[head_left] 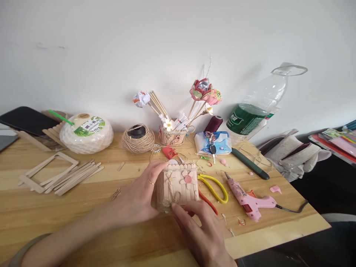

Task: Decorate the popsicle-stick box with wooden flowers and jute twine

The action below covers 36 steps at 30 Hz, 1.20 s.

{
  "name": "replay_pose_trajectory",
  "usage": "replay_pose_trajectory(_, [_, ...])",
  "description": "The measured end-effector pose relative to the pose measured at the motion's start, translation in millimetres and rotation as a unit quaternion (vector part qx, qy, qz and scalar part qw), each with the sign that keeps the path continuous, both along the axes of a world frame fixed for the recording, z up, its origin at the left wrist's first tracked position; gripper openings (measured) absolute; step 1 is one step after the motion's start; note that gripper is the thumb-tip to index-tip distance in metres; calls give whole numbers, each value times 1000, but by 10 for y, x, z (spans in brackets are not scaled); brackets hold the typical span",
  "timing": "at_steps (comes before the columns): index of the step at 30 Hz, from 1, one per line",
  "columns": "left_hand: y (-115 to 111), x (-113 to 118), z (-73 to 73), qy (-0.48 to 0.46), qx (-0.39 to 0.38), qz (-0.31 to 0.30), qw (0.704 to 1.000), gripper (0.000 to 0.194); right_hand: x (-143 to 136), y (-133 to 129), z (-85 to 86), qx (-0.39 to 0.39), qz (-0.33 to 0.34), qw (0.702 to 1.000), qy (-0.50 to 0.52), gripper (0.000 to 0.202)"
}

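A small box of popsicle sticks (178,183) stands tilted in front of me, with two stick flowers and a twine bow (175,195) on its face. My left hand (146,189) is closed around its left side, thumb and fingers holding top and bottom. At the bow near the lower edge, my right hand (203,226) touches the box with thumb and index finger; its other fingers are curled. Behind the box's right side, yellow- and red-handled scissors or pliers (218,189) lie partly hidden.
A pink glue gun (251,200) with a cord lies at right. Loose popsicle sticks (76,178) and a stick frame (50,168) lie left. Behind stand a coconut (86,133), twine roll (137,139), flower holder (172,135), wipes pack (198,142) and plastic bottle (247,116).
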State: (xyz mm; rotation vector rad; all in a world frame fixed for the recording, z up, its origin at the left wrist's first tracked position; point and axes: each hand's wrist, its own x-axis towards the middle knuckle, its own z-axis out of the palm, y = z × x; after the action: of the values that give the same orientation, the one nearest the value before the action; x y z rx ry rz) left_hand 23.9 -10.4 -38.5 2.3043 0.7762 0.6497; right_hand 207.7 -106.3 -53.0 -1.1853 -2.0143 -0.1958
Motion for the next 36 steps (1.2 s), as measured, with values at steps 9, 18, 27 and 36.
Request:
replay_pose_trajectory(9, [16,1,9,4,6,-1,1000,90,3,4,-12,3,-3,1000,2,25])
replay_pose_trajectory(18, [14,4,-6,9,-2,-2,1000,92,3,-9,4,8,5,1000,9,18])
replay_pose_trajectory(27, [13,7,24,1,11,-8,1000,90,-3,-11,3,3,18,1000,3,19])
replay_pose_trajectory(36, [15,11,21,5,8,-8,1000,87,-17,-5,47,6,35,999,5,23])
